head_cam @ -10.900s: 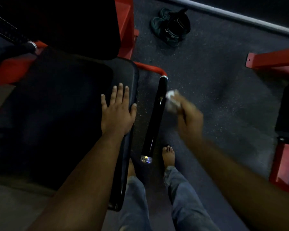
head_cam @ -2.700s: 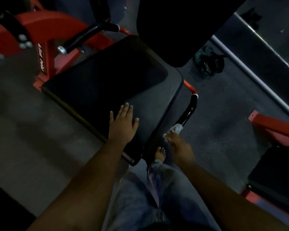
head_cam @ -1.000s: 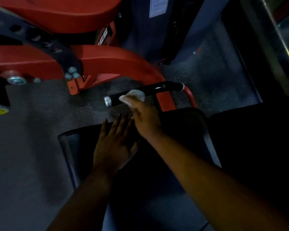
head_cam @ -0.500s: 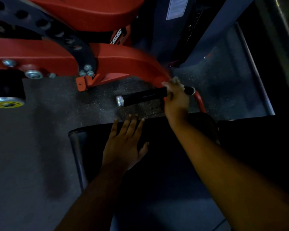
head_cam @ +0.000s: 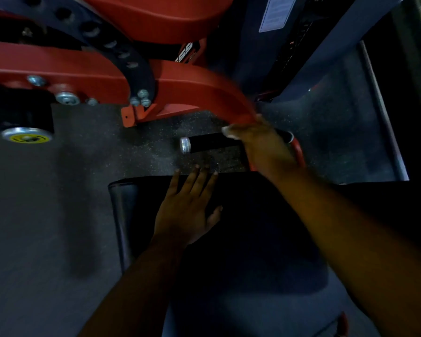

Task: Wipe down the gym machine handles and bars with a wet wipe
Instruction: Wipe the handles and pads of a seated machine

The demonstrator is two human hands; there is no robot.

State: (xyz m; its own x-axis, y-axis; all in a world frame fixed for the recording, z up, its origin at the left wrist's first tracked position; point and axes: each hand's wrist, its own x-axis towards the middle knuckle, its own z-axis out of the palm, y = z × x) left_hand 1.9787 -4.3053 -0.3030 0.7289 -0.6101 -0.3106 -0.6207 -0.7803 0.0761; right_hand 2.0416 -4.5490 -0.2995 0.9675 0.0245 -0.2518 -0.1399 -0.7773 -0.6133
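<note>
A black handle grip (head_cam: 212,143) with a silver end cap (head_cam: 185,145) juts left from a red bar (head_cam: 299,152) beside the seat. My right hand (head_cam: 263,147) wraps over the grip near its middle, with a bit of the white wet wipe (head_cam: 229,132) showing under the fingertips. My left hand (head_cam: 187,207) lies flat, fingers spread, on the front edge of the black seat pad (head_cam: 265,215).
The machine's red frame arm (head_cam: 180,81) with bolts curves just above the handle. A black roller with a silver and yellow cap (head_cam: 27,136) sits at the left. Speckled dark rubber floor (head_cam: 58,190) lies left of the seat. A dark weight stack housing (head_cam: 289,32) stands behind.
My right hand slid the wipe right along the grip from near the end cap, and now sits slightly back toward the middle. My left hand stays flat on the seat.
</note>
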